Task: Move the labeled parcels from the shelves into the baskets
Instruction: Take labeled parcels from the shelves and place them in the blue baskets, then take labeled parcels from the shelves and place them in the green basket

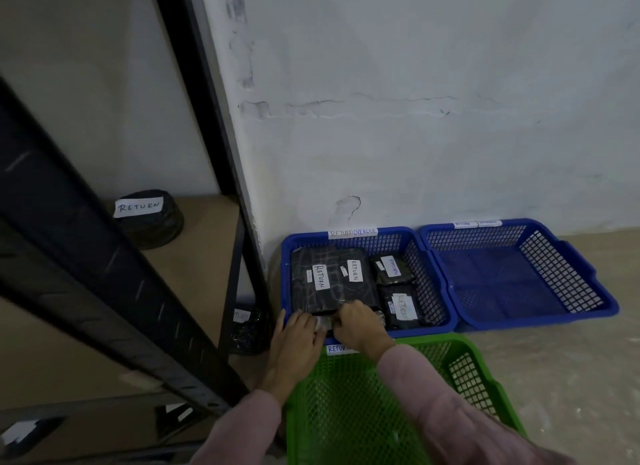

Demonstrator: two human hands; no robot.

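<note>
A blue basket (436,284) tagged RETURN OVERDUE stands by the wall with several black parcels inside, each labelled RETURN. Both hands hold a small black parcel (327,321) at the basket's near left corner: my left hand (298,340) on its left side, my right hand (356,324) on its right. The parcel is mostly hidden under my fingers. A round black parcel (152,222) labelled RETURN sits on the shelf board at left. Another black parcel (247,329) lies low beside the shelf post.
A second blue basket (595,291) stands to the right with nothing in it. A green basket (485,378) sits under my arms, nearest to me. The black metal shelf frame (114,291) crosses the left half. More labelled parcels (27,433) lie on the lowest shelf.
</note>
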